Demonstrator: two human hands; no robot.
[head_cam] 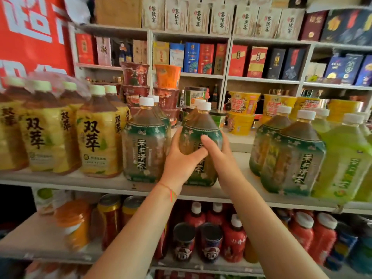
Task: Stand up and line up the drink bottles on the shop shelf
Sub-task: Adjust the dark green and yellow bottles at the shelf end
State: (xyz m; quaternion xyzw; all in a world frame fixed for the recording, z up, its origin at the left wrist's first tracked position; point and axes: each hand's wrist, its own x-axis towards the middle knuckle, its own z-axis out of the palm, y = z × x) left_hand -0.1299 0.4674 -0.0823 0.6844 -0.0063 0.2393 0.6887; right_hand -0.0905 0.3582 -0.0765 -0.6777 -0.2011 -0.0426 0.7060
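On the shelf [112, 185], I see my left hand [182, 158] and right hand [218, 153] both curled round a green tea bottle [201, 129], which stands upright, perhaps touching the board. Another green bottle [146, 141] stands just left of it; yellow bottles [96, 137] are further left, blurred.

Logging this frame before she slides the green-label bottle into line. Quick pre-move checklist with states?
1. Both hands on held bottle: left hand and right hand grip it: ok.
2. Bottle upright: roughly, slight tilt: ok.
3. Base seated on shelf: cannot tell, hands cover part.
4. Gap to neighbour bottle on left: narrow gap, ok.
5. White cap in place: ok.
6. Space on the right before next bottles: open, ok.
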